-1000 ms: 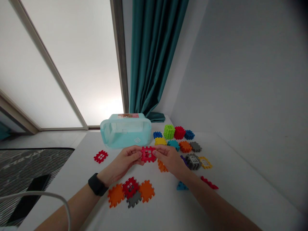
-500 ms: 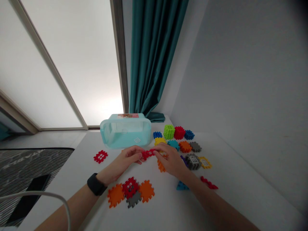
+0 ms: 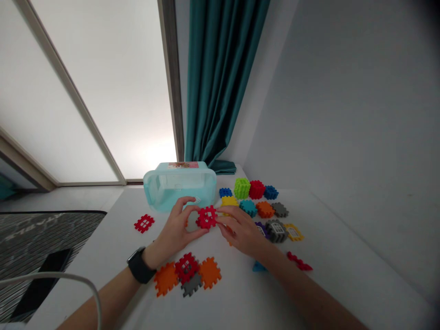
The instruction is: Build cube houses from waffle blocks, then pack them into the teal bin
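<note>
Toward the far edge of a white desk, both hands meet just in front of a pale aqua plastic storage box, which lies on its side with its open mouth toward the person. The left hand, a black smartwatch on its wrist, is half open with its fingers arched, and holds a pale grey waffle block piece, somewhat blurred. A red waffle block piece sits against that grey piece, but whether the two are locked together cannot be told. The right hand, fingers loosely curled, has hold of the red piece's right side.

Nearer the person, below the hands, two orange pieces flank a red piece and a grey piece. A lone red piece lies to the left of the hands. To the right, a loose cluster of blocks spreads toward the wall, including a lime green cube touching a red cube, with blue, yellow, teal, orange and grey pieces around them. Off the desk's left edge, a black phone lies on a striped mat, crossed by a white cable.
</note>
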`<state>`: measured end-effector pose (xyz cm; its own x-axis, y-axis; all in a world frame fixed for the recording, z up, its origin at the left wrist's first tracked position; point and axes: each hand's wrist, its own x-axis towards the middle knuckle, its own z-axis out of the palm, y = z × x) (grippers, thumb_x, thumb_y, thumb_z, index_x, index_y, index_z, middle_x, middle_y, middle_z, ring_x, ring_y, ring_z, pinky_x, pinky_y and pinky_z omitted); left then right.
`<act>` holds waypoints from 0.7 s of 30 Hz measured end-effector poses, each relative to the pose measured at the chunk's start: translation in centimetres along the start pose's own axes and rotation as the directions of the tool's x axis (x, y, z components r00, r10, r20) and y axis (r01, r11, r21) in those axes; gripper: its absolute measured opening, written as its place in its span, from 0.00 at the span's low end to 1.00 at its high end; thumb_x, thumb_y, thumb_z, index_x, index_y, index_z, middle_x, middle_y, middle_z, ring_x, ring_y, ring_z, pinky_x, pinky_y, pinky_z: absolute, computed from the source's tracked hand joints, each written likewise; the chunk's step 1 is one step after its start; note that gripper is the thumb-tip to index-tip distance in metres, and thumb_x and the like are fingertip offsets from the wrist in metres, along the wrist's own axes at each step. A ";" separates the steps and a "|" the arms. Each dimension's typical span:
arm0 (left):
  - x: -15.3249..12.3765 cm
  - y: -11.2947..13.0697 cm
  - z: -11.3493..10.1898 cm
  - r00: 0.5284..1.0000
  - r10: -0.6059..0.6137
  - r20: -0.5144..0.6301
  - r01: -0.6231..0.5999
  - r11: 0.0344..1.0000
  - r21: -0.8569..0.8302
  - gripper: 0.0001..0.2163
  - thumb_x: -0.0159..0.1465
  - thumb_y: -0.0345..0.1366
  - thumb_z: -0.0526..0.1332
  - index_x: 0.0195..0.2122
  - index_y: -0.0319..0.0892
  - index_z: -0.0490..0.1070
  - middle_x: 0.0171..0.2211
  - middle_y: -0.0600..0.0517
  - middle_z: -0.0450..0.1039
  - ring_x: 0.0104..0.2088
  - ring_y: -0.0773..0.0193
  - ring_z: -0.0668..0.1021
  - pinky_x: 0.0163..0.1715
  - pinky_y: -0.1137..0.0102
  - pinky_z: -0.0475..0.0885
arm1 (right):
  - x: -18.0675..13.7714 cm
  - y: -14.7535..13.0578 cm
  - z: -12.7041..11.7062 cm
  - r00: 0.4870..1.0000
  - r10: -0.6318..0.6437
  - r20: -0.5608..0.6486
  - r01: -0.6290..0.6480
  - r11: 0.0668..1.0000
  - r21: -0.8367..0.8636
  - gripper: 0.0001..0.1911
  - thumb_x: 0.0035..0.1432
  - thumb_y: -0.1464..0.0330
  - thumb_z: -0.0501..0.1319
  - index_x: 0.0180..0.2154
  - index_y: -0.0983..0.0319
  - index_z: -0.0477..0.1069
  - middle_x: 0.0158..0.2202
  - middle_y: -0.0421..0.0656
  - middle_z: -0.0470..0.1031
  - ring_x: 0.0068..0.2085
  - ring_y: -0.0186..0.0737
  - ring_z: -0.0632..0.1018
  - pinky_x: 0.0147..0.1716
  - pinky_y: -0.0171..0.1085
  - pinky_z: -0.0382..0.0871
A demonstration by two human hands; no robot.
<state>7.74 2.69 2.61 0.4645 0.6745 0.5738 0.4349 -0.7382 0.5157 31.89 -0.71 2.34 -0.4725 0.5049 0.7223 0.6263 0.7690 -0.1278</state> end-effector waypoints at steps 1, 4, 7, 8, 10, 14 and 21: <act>-0.1 -0.1 0.0 0.997 0.065 -0.039 -0.062 0.996 0.070 0.17 0.63 0.43 0.68 0.50 0.45 0.69 0.58 0.42 0.63 0.60 0.49 0.69 0.59 0.52 0.70 | 0.0 0.0 0.0 1.000 -0.003 0.006 0.003 1.000 -0.007 0.11 0.65 0.74 0.59 0.49 0.59 0.69 0.51 0.51 0.76 0.52 0.46 0.77 0.52 0.47 0.75; -0.3 -0.2 -0.1 0.972 0.223 -0.075 -0.201 0.953 0.226 0.17 0.65 0.43 0.67 0.52 0.45 0.67 0.58 0.41 0.63 0.63 0.46 0.67 0.59 0.49 0.69 | 0.1 -0.1 0.1 0.999 -0.014 0.037 0.015 1.000 -0.025 0.14 0.64 0.70 0.62 0.51 0.59 0.68 0.55 0.53 0.73 0.56 0.49 0.75 0.55 0.50 0.74; -0.2 -0.1 -0.2 0.957 0.285 -0.063 -0.255 0.922 0.292 0.17 0.65 0.42 0.67 0.52 0.44 0.67 0.57 0.40 0.65 0.63 0.45 0.67 0.58 0.49 0.69 | 0.2 -0.1 0.1 0.998 -0.030 0.055 0.032 0.999 -0.036 0.14 0.64 0.69 0.63 0.51 0.59 0.68 0.56 0.53 0.73 0.57 0.50 0.75 0.56 0.51 0.73; -0.2 0.0 -0.2 0.953 0.296 -0.059 -0.266 0.916 0.301 0.17 0.65 0.41 0.67 0.52 0.43 0.67 0.57 0.40 0.65 0.62 0.46 0.67 0.58 0.49 0.70 | 0.2 -0.1 0.1 0.998 -0.038 0.057 0.040 0.998 -0.038 0.13 0.64 0.69 0.63 0.50 0.59 0.68 0.55 0.53 0.73 0.56 0.49 0.75 0.56 0.50 0.73; -0.2 0.0 -0.2 0.948 0.312 -0.053 -0.282 0.908 0.310 0.17 0.65 0.41 0.66 0.52 0.43 0.67 0.56 0.40 0.65 0.62 0.46 0.68 0.58 0.50 0.70 | 0.2 0.0 0.1 0.997 -0.050 0.060 0.053 0.998 -0.036 0.12 0.64 0.70 0.63 0.49 0.60 0.68 0.55 0.53 0.74 0.56 0.49 0.75 0.56 0.50 0.72; -0.1 0.1 -0.1 0.950 0.309 -0.049 -0.279 0.908 0.311 0.18 0.66 0.43 0.66 0.52 0.42 0.66 0.56 0.39 0.65 0.61 0.47 0.68 0.58 0.51 0.70 | 0.4 0.0 0.1 0.998 -0.027 0.050 0.028 1.000 -0.005 0.13 0.63 0.71 0.64 0.49 0.59 0.68 0.54 0.52 0.75 0.57 0.49 0.74 0.57 0.51 0.71; 0.0 0.4 -0.1 0.974 0.226 -0.031 -0.210 0.940 0.270 0.18 0.67 0.45 0.63 0.54 0.43 0.67 0.56 0.40 0.66 0.58 0.48 0.71 0.55 0.53 0.72 | 0.5 -0.2 0.0 0.998 0.024 0.058 -0.024 1.000 -0.003 0.13 0.62 0.70 0.64 0.49 0.58 0.68 0.54 0.51 0.75 0.57 0.50 0.74 0.57 0.53 0.71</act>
<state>7.86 2.33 2.85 0.5269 0.4893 0.6950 0.5196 -0.8325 0.1922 31.52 -0.61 2.77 -0.4922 0.5453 0.6785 0.6397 0.7552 -0.1429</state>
